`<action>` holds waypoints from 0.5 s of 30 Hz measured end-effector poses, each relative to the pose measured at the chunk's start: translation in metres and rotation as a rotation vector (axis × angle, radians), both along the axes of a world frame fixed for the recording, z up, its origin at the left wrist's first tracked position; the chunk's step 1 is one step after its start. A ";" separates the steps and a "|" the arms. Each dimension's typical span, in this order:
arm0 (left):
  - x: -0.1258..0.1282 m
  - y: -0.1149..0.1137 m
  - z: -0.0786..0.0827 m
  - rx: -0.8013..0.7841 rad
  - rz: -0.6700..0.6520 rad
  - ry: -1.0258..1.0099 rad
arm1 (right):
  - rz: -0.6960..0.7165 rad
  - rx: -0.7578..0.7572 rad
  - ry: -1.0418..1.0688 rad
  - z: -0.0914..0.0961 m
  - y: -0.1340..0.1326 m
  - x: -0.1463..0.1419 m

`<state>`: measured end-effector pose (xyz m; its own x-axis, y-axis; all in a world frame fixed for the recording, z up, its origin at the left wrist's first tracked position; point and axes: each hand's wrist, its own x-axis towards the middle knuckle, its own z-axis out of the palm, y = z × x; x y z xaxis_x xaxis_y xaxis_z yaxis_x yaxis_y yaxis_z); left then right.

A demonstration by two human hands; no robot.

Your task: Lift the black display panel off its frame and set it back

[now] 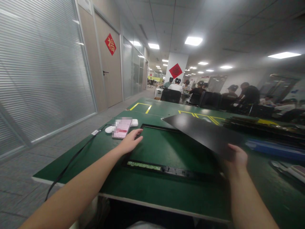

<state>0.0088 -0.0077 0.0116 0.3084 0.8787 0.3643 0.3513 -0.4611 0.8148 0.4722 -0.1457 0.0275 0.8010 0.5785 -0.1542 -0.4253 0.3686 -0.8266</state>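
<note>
A thin dark panel (202,132) is tilted above the table, its right edge gripped in my right hand (238,159). Beneath it, a black rectangular frame (176,171) lies flat, with green tabletop showing through the middle. A green circuit board strip (144,165) runs along the frame's near side. My left hand (131,140) is at the frame's far left corner, fingers and thumb apart. Whether it touches the frame I cannot tell. The panel covers part of the frame's right side.
On the green table (78,162), a phone (122,128) leans on a white stand (134,122), left of my left hand. A black cable (69,165) hangs over the left edge. Stacked dark frames (262,133) and a blue strip (274,149) are at right. People sit farther back.
</note>
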 end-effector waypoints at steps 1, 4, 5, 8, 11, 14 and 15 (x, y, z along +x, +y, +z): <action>0.001 0.000 0.000 -0.048 0.003 -0.071 | 0.027 -0.019 -0.012 0.000 -0.002 -0.001; 0.004 0.000 0.002 -0.198 0.015 -0.284 | 0.152 -0.043 -0.049 -0.002 -0.005 0.001; 0.005 -0.001 0.004 -0.254 0.023 -0.353 | 0.192 -0.052 -0.065 -0.004 -0.006 0.002; 0.005 -0.006 0.013 -0.461 0.001 -0.552 | 0.194 -0.092 -0.191 -0.008 -0.006 0.009; 0.004 -0.011 0.023 -0.654 -0.092 -0.722 | 0.102 -0.132 -0.322 -0.008 -0.005 0.013; 0.002 -0.013 0.030 -0.759 -0.103 -0.767 | 0.124 -0.166 -0.303 -0.005 -0.005 0.012; 0.002 -0.014 0.032 -0.784 -0.111 -0.769 | 0.147 -0.171 -0.283 -0.005 -0.005 0.011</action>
